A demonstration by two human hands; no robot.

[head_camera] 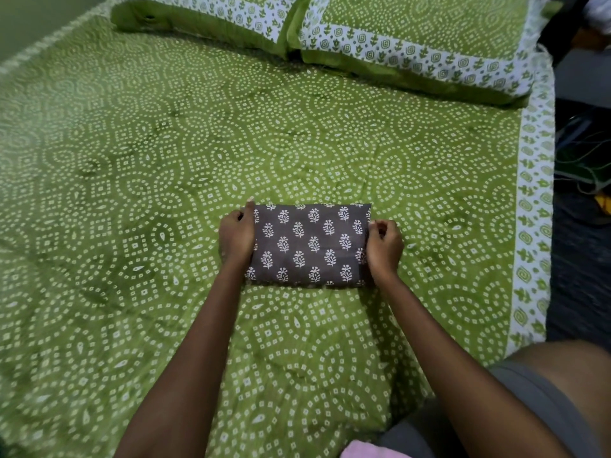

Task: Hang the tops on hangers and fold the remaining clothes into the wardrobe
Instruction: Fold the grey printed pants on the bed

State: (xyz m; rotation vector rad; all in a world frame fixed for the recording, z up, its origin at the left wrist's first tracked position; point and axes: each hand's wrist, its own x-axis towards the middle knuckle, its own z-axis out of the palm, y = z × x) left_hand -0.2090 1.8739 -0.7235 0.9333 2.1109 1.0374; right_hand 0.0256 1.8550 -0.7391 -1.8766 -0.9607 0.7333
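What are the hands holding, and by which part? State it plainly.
Both hold the folded brown floral-print garment on the bed: the left hand grips its left short edge, the right hand pinches its right short edge.

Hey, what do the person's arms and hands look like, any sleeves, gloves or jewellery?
Both arms are bare right up to the frame edge, with no sleeves showing. The left hand and right hand wear no gloves, and no rings, bangles or watch are visible.

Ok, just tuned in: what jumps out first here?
A folded brown floral cloth lies mid-bed on the green dotted bedspread. The left hand and right hand grip its two short ends. Two matching pillows sit at the far edge.
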